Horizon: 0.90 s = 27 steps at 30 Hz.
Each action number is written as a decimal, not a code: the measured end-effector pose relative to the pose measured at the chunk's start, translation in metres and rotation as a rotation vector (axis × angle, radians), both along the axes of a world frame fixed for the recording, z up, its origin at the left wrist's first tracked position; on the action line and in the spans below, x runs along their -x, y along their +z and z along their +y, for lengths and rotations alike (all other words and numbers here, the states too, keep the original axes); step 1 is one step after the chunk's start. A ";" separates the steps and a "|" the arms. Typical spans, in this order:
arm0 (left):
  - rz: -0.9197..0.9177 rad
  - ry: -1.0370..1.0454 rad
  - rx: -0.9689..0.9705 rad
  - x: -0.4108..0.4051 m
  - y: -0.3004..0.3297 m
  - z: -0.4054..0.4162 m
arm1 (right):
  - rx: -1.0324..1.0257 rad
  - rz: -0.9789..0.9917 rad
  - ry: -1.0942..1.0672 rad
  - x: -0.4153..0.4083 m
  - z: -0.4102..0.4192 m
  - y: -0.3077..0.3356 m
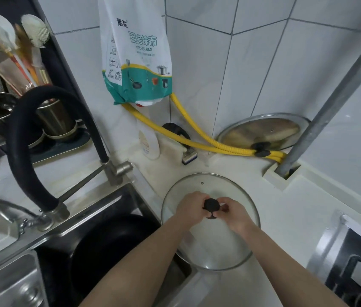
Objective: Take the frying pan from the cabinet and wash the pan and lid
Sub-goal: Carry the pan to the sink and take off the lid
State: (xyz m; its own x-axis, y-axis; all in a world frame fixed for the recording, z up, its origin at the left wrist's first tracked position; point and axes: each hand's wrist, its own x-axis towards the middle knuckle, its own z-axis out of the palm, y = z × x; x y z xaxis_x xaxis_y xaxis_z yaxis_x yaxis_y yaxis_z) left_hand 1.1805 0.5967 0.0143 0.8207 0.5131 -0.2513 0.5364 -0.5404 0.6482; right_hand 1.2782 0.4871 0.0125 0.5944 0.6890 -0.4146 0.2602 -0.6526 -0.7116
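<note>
A round glass lid [219, 251] with a metal rim lies over the white counter, its left edge reaching past the sink's edge. Both hands are at its black knob [211, 206]. My left hand [191, 208] grips the knob from the left, and my right hand [233, 212] pinches it from the right. The black frying pan [113, 251] sits in the steel sink [99, 202] to the left, below the faucet.
A black hose faucet [31, 151] arches over the sink. A second lid [263, 131] leans on the tiled wall behind yellow gas hoses [197, 142]. A white bottle [149, 142], a sponge [189, 156], a grey pipe [330, 103], a utensil rack [9, 85] and a stove [356, 262] stand around.
</note>
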 end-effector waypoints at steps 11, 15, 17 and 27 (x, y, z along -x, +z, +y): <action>0.038 0.041 -0.046 -0.007 -0.011 -0.004 | 0.040 -0.025 -0.002 -0.003 0.004 -0.009; 0.036 0.045 -0.015 -0.008 -0.011 -0.005 | 0.055 -0.064 -0.003 -0.001 0.005 -0.008; 0.032 0.049 0.034 0.000 -0.007 -0.003 | 0.079 -0.116 0.029 0.003 0.008 -0.003; 0.090 0.232 0.163 0.089 0.004 0.013 | -0.018 -0.243 0.252 0.050 0.031 0.022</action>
State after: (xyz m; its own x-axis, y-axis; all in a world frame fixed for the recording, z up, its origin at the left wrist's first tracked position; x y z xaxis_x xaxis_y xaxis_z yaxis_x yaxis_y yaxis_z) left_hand 1.0914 0.6098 0.0183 0.6570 0.6310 -0.4124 0.6927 -0.2895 0.6605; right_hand 1.2284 0.5180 0.0349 0.4841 0.8329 -0.2682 0.5747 -0.5338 -0.6203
